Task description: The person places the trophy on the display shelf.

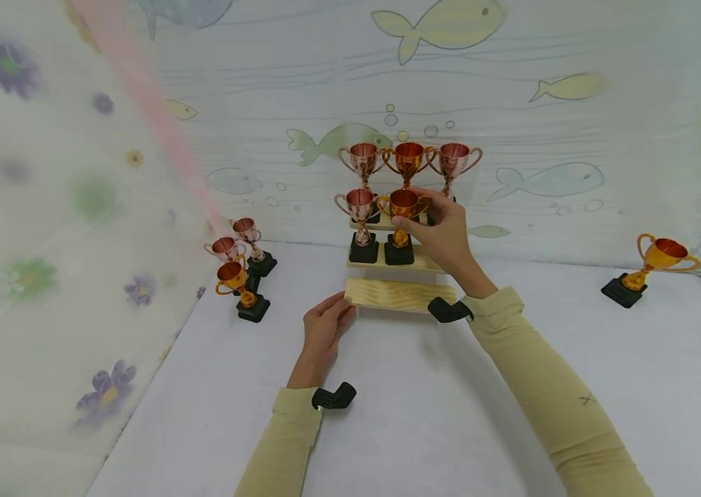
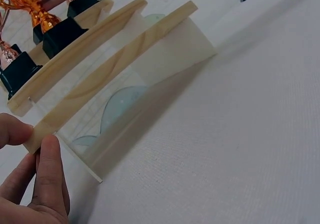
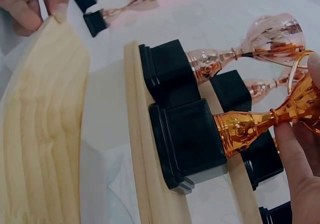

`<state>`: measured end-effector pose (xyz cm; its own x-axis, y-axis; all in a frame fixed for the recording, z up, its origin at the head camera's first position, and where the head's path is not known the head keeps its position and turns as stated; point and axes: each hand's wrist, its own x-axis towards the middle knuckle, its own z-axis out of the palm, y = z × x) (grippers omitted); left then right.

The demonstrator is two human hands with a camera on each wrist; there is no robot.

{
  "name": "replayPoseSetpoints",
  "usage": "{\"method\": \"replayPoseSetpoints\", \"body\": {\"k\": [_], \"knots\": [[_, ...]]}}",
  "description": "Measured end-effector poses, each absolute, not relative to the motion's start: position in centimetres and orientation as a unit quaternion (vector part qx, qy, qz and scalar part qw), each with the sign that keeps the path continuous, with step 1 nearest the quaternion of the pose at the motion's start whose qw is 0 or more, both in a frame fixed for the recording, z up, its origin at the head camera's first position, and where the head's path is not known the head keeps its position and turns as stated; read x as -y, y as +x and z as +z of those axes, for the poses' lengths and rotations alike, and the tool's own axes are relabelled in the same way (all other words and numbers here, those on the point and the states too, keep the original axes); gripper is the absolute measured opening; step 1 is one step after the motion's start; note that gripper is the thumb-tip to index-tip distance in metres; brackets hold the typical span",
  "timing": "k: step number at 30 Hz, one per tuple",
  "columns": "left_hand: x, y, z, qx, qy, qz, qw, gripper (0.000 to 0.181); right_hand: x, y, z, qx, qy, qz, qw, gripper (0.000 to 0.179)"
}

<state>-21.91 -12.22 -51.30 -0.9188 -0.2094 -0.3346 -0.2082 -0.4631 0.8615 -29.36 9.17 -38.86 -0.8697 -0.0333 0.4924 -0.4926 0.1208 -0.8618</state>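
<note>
A tiered stand with wooden steps has its bare lowest step [image 1: 396,295] in front. My left hand [image 1: 323,331] pinches that step's left end between thumb and fingers, as the left wrist view also shows. My right hand [image 1: 446,235] grips the stem and cup of a gold trophy [image 3: 250,126], whose black base rests on the middle step [image 1: 427,259]. Left of it on that step stands a rose-coloured trophy [image 1: 360,207]. Behind, on the top step, are a rose trophy [image 1: 364,159], a gold one [image 1: 409,159] and another rose one [image 1: 452,159]; my right hand partly hides their bases.
At the left of the white table [image 1: 201,414] stand two rose trophies, one at the back [image 1: 249,235] and one partly hidden, with a gold trophy [image 1: 233,279] in front. Another gold trophy [image 1: 661,262] stands at far right. Patterned curtains [image 1: 263,69] hang behind and at the left.
</note>
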Motion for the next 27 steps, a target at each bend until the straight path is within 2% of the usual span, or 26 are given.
{"method": "replayPoseSetpoints", "body": {"k": [8,21,27], "knots": [[12.2,-21.9,-51.5,0.510,0.199,-0.837,0.002,0.031,-8.5,-27.2,-37.2,0.706,0.180,0.657,0.194,0.049],[12.1,-21.9,-51.4,0.510,0.196,-0.837,0.005,0.032,-8.2,-29.2,-40.0,0.694,0.171,0.661,0.230,0.049],[12.2,-21.8,-51.4,0.513,0.201,-0.835,0.006,0.032,-8.3,-29.0,-40.5,0.692,0.182,0.664,0.218,0.056]]}}
